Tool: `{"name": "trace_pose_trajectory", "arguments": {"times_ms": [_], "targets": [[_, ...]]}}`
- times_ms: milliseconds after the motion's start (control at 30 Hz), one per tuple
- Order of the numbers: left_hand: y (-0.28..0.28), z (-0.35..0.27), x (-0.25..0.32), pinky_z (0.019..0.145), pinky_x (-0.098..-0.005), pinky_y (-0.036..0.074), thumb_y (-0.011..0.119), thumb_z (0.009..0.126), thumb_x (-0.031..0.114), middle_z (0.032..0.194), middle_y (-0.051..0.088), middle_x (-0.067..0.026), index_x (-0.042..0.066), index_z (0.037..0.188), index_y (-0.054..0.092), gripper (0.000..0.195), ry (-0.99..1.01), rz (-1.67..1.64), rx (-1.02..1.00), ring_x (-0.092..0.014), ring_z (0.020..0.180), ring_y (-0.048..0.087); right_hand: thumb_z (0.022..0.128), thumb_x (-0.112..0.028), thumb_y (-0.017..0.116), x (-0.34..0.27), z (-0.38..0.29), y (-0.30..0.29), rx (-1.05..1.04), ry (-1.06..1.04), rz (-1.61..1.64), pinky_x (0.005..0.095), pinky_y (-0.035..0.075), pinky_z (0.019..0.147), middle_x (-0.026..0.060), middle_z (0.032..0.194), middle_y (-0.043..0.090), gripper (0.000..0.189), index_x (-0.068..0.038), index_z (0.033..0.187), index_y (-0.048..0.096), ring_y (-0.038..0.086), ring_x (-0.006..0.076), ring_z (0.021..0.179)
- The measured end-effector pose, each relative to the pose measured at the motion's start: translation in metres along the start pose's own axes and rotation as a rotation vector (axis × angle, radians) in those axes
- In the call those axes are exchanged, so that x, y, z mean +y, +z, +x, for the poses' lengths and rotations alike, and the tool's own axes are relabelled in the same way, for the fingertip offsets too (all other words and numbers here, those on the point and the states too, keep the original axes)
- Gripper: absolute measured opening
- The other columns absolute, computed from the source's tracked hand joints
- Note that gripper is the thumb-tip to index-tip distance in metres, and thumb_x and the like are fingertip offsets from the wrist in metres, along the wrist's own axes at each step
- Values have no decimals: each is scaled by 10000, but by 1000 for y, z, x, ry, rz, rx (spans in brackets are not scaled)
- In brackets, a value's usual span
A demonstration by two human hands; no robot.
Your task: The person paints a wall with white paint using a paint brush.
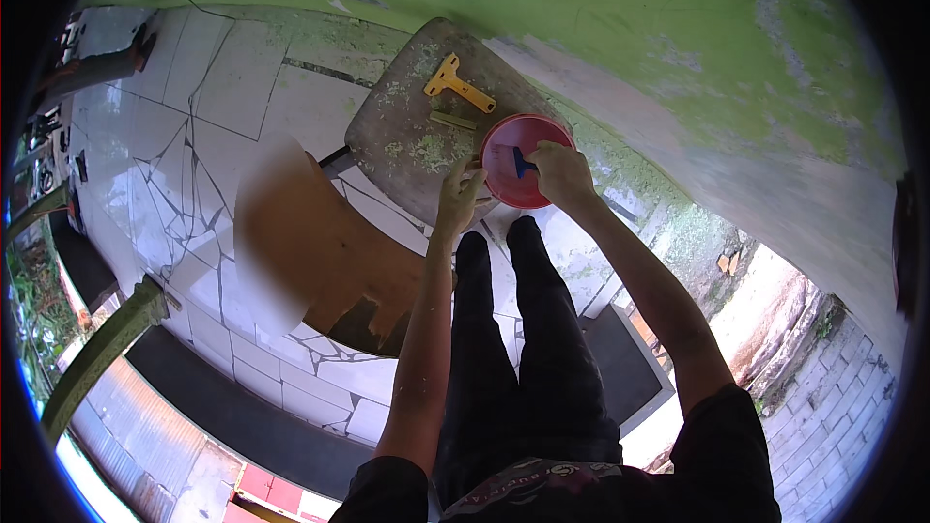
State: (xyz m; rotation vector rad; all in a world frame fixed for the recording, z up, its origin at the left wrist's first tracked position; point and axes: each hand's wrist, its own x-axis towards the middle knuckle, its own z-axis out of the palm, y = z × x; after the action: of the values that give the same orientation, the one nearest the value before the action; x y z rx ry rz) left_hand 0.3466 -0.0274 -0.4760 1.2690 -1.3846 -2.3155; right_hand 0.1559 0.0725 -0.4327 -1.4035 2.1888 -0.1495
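Note:
My right hand point(565, 173) grips a putty knife with a blue handle point(522, 163), its blade inside a red plastic bowl point(514, 194). At the bowl's left side, my left hand point(461, 192) holds the rim with bent fingers; part of its grip is hidden. The bowl overlaps the near right part of a worn grey-brown seat point(396, 98). On that seat lie a yellow wide-headed scraper point(459, 84) and a narrow yellow-green strip point(452, 120). Pale flakes point(432, 152) are scattered around them.
A green wall point(617, 22) with peeling paint rises beyond the seat. To the left stands a round brown table point(349, 240) with a torn surface, partly blurred. White broken-tile flooring point(218, 98) carries a thin cable point(192, 98). A green post point(102, 359) stands at lower left.

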Motion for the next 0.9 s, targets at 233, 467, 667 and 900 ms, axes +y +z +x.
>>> {"name": "trace_pose_trajectory", "arguments": {"times_ms": [233,467,667,900], "targets": [[2,3,-3,819,-428,648,561,1035,195,1285,575,-118,32,1392,477,401,-12,2,-6,-223,1116,642,741,-5,671,2,0,4,28,-38,18,431,569,828,96,1015,697,272,-101,979,761,700,300,951],[-3,3,-2,726,-373,661,586,1014,171,1230,600,-108,24,1352,513,375,-7,22,28,-204,996,679,806,-142,723,-3,-24,-24,70,93,188,444,552,883,107,1076,716,259,-105,1061,754,692,311,988],[5,2,9,772,-407,655,569,1031,194,1236,601,-127,19,1379,479,400,-70,50,-23,-232,1002,700,797,-189,744,-2,-50,-14,23,162,268,447,551,871,128,972,742,232,-113,1015,769,705,310,959],[-1,5,7,727,-393,664,557,1032,162,1173,610,-136,19,1361,472,368,-54,-30,-49,-264,880,733,841,-211,669,-2,-51,-11,-113,278,297,464,552,814,153,905,737,174,-96,922,773,709,329,909]]}}
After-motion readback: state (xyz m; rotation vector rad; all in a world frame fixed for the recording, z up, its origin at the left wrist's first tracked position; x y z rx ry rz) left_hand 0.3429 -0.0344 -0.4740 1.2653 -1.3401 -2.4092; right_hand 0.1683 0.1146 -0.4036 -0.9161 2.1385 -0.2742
